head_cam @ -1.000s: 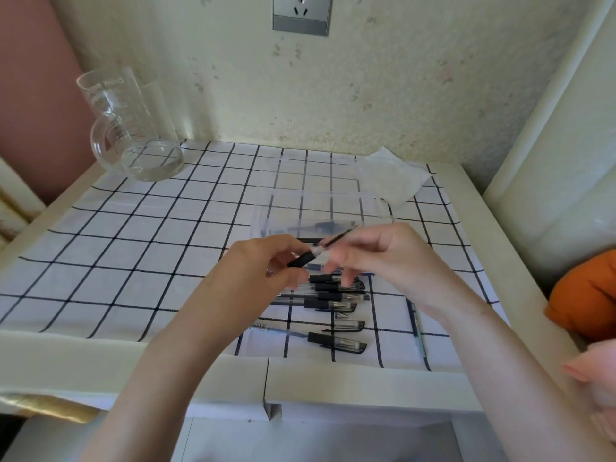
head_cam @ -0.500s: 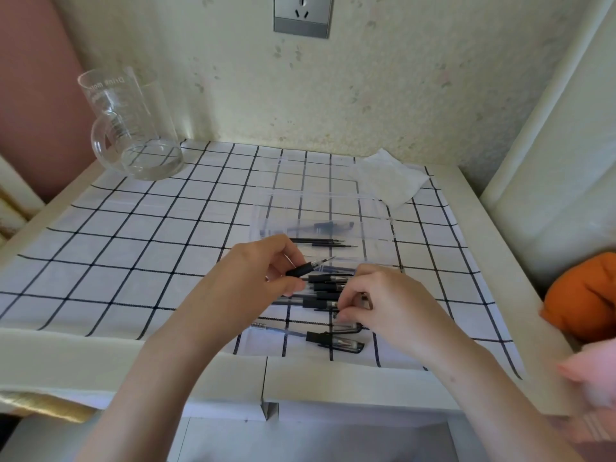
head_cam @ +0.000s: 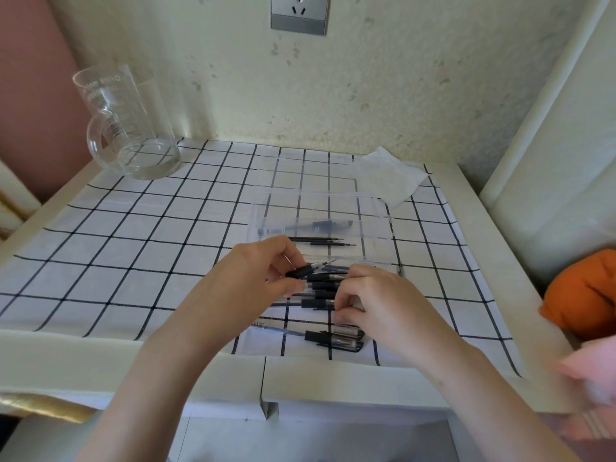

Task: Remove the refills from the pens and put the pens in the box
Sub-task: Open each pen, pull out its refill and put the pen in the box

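My left hand [head_cam: 256,278] pinches a black pen piece [head_cam: 301,271] whose clear pointed end aims up and right, just in front of the box. My right hand [head_cam: 376,305] rests curled on a pile of black-and-clear pens [head_cam: 321,288] lying on the checked cloth. Its thumb and forefinger are closed on the clear end of one pen [head_cam: 316,303] there. Two more pens [head_cam: 336,338] lie closer to me. Behind the pile stands the clear plastic box [head_cam: 383,208], with one pen [head_cam: 321,224] and thin black refills [head_cam: 316,241] showing through it.
A glass measuring jug [head_cam: 130,128] stands at the back left. A crumpled white tissue [head_cam: 386,176] lies behind the box. An orange cloth thing [head_cam: 586,295] sits off the table's right edge. The wall with a socket [head_cam: 300,11] rises just behind.
My right hand let go of the held pen's tip, dropped down and toward me onto the pile, and closed there. My left hand lowered slightly, still holding its pen piece.
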`<state>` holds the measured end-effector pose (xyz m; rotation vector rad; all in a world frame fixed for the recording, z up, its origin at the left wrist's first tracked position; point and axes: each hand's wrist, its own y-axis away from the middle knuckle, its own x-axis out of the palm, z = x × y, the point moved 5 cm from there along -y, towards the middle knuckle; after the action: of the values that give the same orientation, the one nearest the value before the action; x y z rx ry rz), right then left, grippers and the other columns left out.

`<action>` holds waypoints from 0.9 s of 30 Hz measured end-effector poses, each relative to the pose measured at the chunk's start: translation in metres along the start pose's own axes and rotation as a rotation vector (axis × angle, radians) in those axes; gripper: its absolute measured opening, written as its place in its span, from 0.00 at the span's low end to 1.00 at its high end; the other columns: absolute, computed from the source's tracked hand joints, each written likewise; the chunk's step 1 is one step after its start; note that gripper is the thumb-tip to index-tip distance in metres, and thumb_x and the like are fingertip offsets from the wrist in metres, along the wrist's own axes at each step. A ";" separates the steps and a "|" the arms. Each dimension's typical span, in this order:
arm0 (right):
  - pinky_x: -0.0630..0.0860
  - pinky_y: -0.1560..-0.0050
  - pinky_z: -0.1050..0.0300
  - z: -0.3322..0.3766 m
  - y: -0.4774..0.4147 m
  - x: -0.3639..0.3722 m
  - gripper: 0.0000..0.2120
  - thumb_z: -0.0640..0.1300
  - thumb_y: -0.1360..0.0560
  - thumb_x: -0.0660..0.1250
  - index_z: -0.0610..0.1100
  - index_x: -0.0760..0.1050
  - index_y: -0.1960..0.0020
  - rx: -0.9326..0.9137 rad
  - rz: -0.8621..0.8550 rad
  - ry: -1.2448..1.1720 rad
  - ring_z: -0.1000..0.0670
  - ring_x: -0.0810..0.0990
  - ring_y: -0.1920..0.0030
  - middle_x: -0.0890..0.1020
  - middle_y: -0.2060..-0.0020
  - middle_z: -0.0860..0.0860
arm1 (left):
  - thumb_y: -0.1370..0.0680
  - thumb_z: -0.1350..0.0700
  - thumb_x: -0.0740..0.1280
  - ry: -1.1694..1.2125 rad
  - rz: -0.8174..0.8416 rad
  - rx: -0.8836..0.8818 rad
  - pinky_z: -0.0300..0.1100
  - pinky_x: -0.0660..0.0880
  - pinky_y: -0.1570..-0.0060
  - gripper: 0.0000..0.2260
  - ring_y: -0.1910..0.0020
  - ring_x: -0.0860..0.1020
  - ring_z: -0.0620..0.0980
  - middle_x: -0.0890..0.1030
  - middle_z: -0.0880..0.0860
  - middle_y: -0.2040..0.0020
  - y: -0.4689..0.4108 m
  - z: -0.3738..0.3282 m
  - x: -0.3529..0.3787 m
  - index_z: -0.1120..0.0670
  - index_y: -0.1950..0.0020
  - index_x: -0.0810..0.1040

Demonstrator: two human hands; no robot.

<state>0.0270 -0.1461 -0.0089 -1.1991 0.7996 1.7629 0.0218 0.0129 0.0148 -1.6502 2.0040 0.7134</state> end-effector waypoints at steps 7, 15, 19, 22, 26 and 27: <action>0.69 0.57 0.60 -0.001 0.001 0.003 0.01 0.44 0.27 0.68 0.48 0.78 0.57 -0.014 0.052 -0.040 0.54 0.74 0.54 0.74 0.57 0.56 | 0.28 0.54 0.71 -0.010 0.003 -0.007 0.44 0.77 0.49 0.07 0.57 0.79 0.41 0.81 0.44 0.58 0.000 0.000 0.001 0.44 0.55 0.76; 0.68 0.64 0.70 -0.014 0.006 -0.023 0.01 0.44 0.26 0.69 0.49 0.78 0.56 0.100 -0.043 -0.401 0.66 0.77 0.66 0.80 0.65 0.58 | 0.28 0.54 0.72 -0.006 -0.003 -0.003 0.45 0.77 0.48 0.07 0.57 0.79 0.41 0.82 0.44 0.59 0.000 -0.002 0.000 0.44 0.56 0.76; 0.74 0.65 0.62 -0.028 0.008 -0.042 0.04 0.39 0.29 0.71 0.47 0.80 0.59 0.139 -0.129 -0.735 0.54 0.81 0.65 0.84 0.65 0.50 | 0.28 0.54 0.72 -0.001 -0.005 0.002 0.45 0.77 0.48 0.07 0.57 0.79 0.40 0.82 0.43 0.59 0.001 -0.003 0.000 0.44 0.57 0.76; 0.74 0.65 0.65 -0.028 0.005 -0.047 0.07 0.34 0.29 0.71 0.45 0.81 0.58 0.099 -0.187 -0.869 0.53 0.79 0.67 0.82 0.68 0.48 | 0.28 0.55 0.72 0.006 -0.005 0.005 0.45 0.77 0.48 0.07 0.57 0.79 0.40 0.82 0.43 0.59 0.001 -0.004 0.000 0.44 0.56 0.76; 0.77 0.61 0.61 -0.024 0.002 -0.043 0.07 0.35 0.30 0.72 0.46 0.82 0.56 0.079 -0.204 -0.880 0.50 0.81 0.64 0.84 0.64 0.45 | 0.29 0.55 0.72 0.014 -0.004 0.014 0.45 0.77 0.47 0.08 0.57 0.80 0.40 0.82 0.43 0.59 0.000 -0.005 0.001 0.44 0.57 0.77; 0.77 0.60 0.59 -0.023 0.001 -0.041 0.07 0.35 0.30 0.72 0.47 0.82 0.56 0.075 -0.195 -0.872 0.50 0.81 0.64 0.84 0.64 0.45 | 0.29 0.55 0.72 0.015 -0.005 0.015 0.45 0.77 0.48 0.08 0.57 0.79 0.40 0.82 0.43 0.59 0.000 -0.005 0.001 0.43 0.57 0.77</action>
<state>0.0430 -0.1774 0.0222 -0.3470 0.2113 1.8208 0.0217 0.0094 0.0179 -1.6562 2.0104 0.6840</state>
